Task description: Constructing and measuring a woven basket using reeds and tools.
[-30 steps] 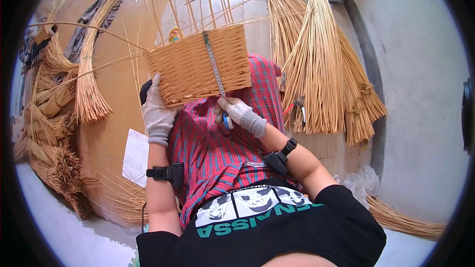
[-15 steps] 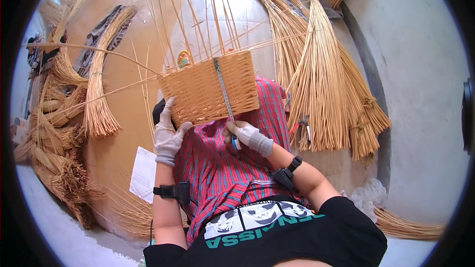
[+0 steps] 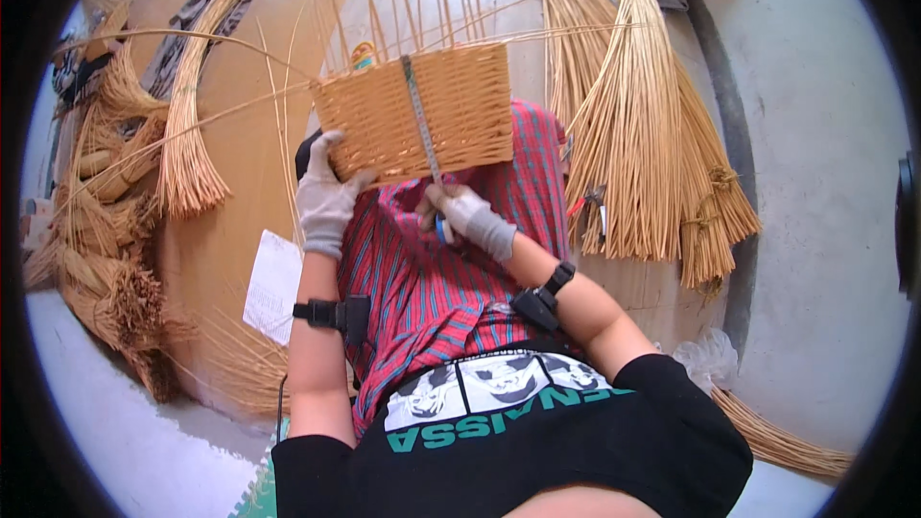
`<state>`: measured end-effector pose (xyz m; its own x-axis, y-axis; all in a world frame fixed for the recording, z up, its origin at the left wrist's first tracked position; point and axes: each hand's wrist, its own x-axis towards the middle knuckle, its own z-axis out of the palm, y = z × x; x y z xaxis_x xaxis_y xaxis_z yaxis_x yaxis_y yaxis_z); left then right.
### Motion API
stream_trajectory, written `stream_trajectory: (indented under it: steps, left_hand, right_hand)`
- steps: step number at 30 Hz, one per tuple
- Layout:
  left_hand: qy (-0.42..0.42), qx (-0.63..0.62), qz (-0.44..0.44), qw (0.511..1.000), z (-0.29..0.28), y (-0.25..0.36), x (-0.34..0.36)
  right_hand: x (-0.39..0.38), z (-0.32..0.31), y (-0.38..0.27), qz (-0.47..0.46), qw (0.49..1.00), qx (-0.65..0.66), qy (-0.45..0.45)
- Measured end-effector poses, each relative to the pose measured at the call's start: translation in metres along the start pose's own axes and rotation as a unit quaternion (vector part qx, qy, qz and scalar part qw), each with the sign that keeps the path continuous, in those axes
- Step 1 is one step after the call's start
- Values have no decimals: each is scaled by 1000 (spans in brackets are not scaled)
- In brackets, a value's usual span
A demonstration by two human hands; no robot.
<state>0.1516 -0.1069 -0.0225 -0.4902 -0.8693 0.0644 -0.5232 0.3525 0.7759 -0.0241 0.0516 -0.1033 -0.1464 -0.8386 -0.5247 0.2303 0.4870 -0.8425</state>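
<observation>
Over my lap rests a rectangular woven wicker basket (image 3: 467,105), one flat side turned up and long loose stakes (image 3: 393,0) rising from its far edge. My gloved left hand (image 3: 327,201) is closed on its near left corner, thumb along the near edge. Across the woven side, from far edge to near edge, lies the strip of a tape measure (image 3: 420,120). My gloved right hand (image 3: 470,214) grips that tape just below the near edge, its blue and white case partly hidden under the fingers. The basket's underside is hidden.
Large bundles of wicker rods (image 3: 638,125) lie on the floor to the right, with pliers (image 3: 597,211) on them. Another bundle (image 3: 192,125) and heaped rods (image 3: 106,297) are at left. A printed paper sheet (image 3: 273,288) lies beside my left forearm, a clear plastic bag (image 3: 708,360) at right.
The whole view has shifted, so the basket and both hands appear higher in the picture. The tape strip still crosses the basket, and both hands keep their holds.
</observation>
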Motion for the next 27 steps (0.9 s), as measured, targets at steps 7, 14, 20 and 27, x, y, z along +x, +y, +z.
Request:
stream_trajectory:
  steps: [7, 14, 20, 27]
  left_hand:
    - [11, -76, -6, 997, 12, -25, -5]
    - [93, 72, 104, 988, 21, -43, -25]
    - [88, 364, 113, 920, 27, -3, -50]
    - [121, 211, 166, 956, 24, 35, 30]
  right_hand:
    - [4, 3, 6, -2, 999, 32, -16]
    - [-17, -3, 5, -29, 999, -10, -12]
    - [-121, -33, -30, -177, 899, -398, 58]
    - [-174, -28, -54, -192, 663, -723, 9]
